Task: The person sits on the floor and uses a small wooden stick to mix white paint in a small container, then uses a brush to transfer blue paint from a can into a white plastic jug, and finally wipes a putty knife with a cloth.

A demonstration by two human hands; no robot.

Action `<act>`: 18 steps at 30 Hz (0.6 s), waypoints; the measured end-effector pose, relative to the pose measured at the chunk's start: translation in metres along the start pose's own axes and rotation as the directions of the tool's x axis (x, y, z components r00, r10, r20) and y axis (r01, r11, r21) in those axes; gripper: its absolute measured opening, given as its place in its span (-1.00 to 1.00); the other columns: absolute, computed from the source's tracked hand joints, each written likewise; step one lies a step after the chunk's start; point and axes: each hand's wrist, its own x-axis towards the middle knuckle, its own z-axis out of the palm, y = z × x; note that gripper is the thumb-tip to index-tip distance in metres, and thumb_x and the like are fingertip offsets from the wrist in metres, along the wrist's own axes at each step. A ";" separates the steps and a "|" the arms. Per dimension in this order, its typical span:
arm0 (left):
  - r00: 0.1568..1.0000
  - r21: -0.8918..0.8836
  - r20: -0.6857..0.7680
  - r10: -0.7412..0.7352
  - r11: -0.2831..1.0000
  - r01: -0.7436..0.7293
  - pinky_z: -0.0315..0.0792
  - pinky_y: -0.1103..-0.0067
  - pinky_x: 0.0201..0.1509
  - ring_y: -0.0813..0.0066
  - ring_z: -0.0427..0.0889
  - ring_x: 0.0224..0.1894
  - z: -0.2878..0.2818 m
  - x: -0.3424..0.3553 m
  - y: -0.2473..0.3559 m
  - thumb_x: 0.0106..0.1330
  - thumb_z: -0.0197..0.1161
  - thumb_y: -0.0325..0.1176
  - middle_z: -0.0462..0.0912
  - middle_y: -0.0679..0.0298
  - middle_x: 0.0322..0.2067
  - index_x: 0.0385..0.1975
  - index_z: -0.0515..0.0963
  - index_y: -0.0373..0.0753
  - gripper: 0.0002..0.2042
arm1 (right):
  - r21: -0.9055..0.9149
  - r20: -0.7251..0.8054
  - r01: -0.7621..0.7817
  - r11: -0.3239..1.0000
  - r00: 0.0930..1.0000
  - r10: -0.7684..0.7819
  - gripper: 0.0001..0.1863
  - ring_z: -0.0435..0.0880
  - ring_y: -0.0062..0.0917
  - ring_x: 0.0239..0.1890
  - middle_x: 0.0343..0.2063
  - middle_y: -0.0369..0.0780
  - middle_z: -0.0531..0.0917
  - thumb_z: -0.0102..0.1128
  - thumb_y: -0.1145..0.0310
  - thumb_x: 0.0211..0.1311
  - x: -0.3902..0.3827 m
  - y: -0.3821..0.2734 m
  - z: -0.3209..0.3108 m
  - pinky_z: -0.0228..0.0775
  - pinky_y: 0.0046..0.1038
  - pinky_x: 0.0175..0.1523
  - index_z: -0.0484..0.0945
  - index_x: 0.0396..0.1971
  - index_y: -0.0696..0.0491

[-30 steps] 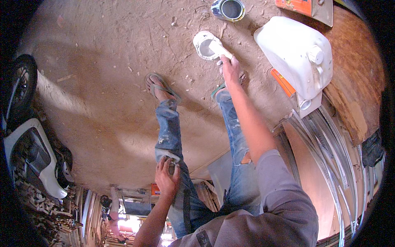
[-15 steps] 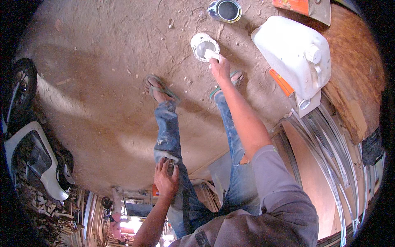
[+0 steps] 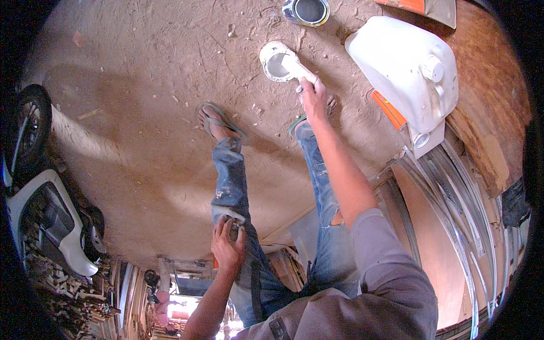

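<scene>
A white tub point(image 3: 265, 61) of pale liquid stands on the dirt floor, ahead of my right foot. My right hand point(image 3: 313, 97) grips the handle of a white-coated paintbrush point(image 3: 306, 72). Its broad end lies over the tub's right side, by the rim. On my left knee rests my left hand point(image 3: 228, 245), fingers bent around a small dark grey thing that I cannot make out. Beyond the tub is an open metal can point(image 3: 310, 11) with a dark inside.
A large white jerrycan point(image 3: 399, 68) stands at the right, with an orange object point(image 3: 389, 110) beside it. Long metal strips point(image 3: 447, 204) and boards lie at the lower right. At the left are a wheel point(image 3: 31, 122) and white vehicle bodywork point(image 3: 71, 249), near scrap wood.
My right hand has moved slightly right and back toward me, drawing the brush from inside the tub to its right rim. My left hand stays on the knee.
</scene>
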 end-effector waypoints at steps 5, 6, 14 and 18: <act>1.000 0.018 -0.005 -0.012 1.000 0.012 0.37 0.21 0.29 -0.03 0.47 0.23 0.000 -0.003 -0.006 0.23 0.33 -0.23 0.53 0.08 0.19 -0.01 0.62 -0.24 -0.64 | -0.676 0.040 0.087 0.732 0.996 -0.082 -0.56 0.69 0.00 -0.17 -0.21 0.07 0.70 0.09 0.21 0.30 -0.009 -0.033 0.026 0.48 -0.06 -0.01 0.52 0.11 0.12; 1.000 0.017 -0.006 -0.012 1.000 0.012 0.37 0.21 0.29 -0.03 0.47 0.23 0.001 -0.003 -0.006 0.23 0.33 -0.23 0.53 0.08 0.19 -0.01 0.62 -0.24 -0.64 | -0.715 0.088 0.113 0.690 0.994 -0.072 -0.55 0.69 -0.01 -0.15 -0.20 0.08 0.70 0.07 0.20 0.29 -0.004 -0.037 0.029 0.48 -0.07 0.01 0.53 0.10 0.11; 1.000 -0.056 -0.004 -0.013 0.998 0.013 0.36 0.26 0.31 0.02 0.48 0.24 -0.008 0.000 -0.007 0.24 0.33 -0.24 0.55 0.08 0.18 -0.01 0.62 -0.24 -0.65 | -0.684 0.007 0.136 0.717 0.984 -0.180 -0.55 0.72 -0.06 -0.28 -0.35 0.11 0.70 0.09 0.21 0.22 0.017 0.002 0.041 0.54 -0.11 -0.11 0.60 -0.01 0.22; 1.000 -0.073 0.007 -0.009 0.997 0.009 0.37 0.25 0.30 0.01 0.49 0.23 -0.024 0.005 -0.004 0.24 0.33 -0.23 0.56 0.08 0.15 -0.02 0.62 -0.26 -0.64 | -0.355 0.143 0.008 0.935 0.989 0.045 -0.57 0.69 -0.02 -0.16 -0.25 0.16 0.68 0.12 0.22 0.21 0.019 -0.003 0.043 0.51 -0.12 -0.02 0.60 -0.06 0.24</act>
